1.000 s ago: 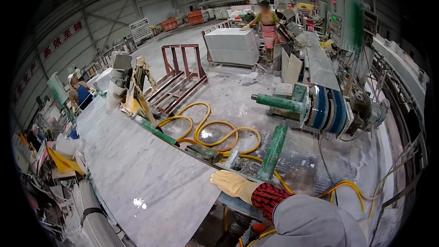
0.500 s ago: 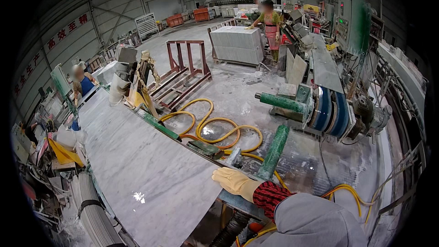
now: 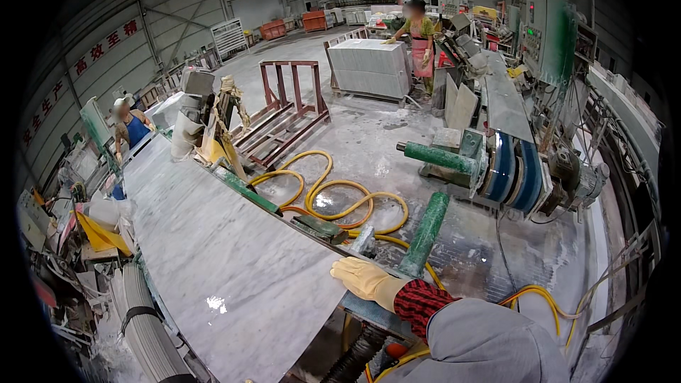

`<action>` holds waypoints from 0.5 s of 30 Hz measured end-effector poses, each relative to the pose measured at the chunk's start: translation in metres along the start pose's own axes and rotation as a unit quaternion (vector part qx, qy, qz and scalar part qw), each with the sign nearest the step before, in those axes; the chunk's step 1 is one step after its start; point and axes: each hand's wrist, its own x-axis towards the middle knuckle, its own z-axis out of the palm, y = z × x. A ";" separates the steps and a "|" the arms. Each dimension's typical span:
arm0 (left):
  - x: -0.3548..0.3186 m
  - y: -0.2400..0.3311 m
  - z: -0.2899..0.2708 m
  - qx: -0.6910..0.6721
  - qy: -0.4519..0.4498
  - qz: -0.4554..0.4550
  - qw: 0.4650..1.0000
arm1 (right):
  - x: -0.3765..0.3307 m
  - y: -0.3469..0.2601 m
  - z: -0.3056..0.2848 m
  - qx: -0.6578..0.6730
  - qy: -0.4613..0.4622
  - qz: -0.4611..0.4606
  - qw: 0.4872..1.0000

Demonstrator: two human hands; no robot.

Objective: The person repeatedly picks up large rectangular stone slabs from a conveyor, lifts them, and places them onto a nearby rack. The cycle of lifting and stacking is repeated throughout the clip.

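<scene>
My right hand (image 3: 365, 280), in a cream rubber glove, lies flat with its fingers stretched out over the near right corner of a long pale stone slab (image 3: 220, 241). The fingers touch the slab's edge and hold nothing. The slab is white with faint grey veins, and a bright reflection shows on its near part. It rests on a machine bed with a green rail (image 3: 248, 191) along its right side. A red-and-black checked cuff and a grey sleeve cover my right arm. My left hand is not in view.
Yellow hose (image 3: 333, 191) loops over the wet floor beside a green roller (image 3: 428, 234). A dark red metal rack (image 3: 291, 99) stands farther off. One co-worker (image 3: 135, 124) is at the slab's far end; another (image 3: 420, 42) touches stacked slabs (image 3: 369, 67).
My right hand stays at the slab's corner, with barely any shift. The co-worker at the far left has straightened slightly. The view has moved only a little.
</scene>
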 end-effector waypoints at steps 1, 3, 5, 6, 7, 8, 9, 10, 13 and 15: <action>-0.001 0.000 0.000 0.003 0.001 0.002 1.000 | 0.001 -0.001 -0.002 0.006 -0.005 0.004 1.000; -0.002 -0.001 0.001 -0.003 0.003 0.004 1.000 | 0.002 -0.001 -0.005 0.011 -0.026 0.013 1.000; -0.002 -0.001 0.001 -0.002 0.007 0.009 1.000 | 0.003 -0.002 -0.007 0.011 -0.056 0.025 0.998; -0.001 -0.001 0.000 0.001 0.010 0.013 1.000 | 0.001 -0.001 -0.005 0.011 -0.043 0.022 0.999; -0.001 0.000 -0.001 0.005 0.014 0.017 1.000 | 0.001 0.000 -0.003 0.012 -0.029 0.019 0.999; 0.000 0.001 -0.003 0.002 0.014 0.016 1.000 | 0.000 0.001 -0.001 0.012 -0.015 0.017 1.000; 0.000 0.002 -0.004 -0.001 0.014 0.015 1.000 | -0.002 0.002 0.001 0.012 -0.026 0.021 0.999; 0.000 0.002 -0.005 -0.004 0.014 0.014 1.000 | -0.001 0.002 0.000 0.012 -0.037 0.025 0.999; 0.000 0.002 -0.005 -0.021 0.023 0.018 0.999 | 0.000 0.002 -0.001 0.016 -0.034 0.016 0.999; -0.001 0.004 -0.007 -0.012 0.023 0.017 1.000 | 0.000 0.001 -0.002 0.015 -0.034 0.017 0.999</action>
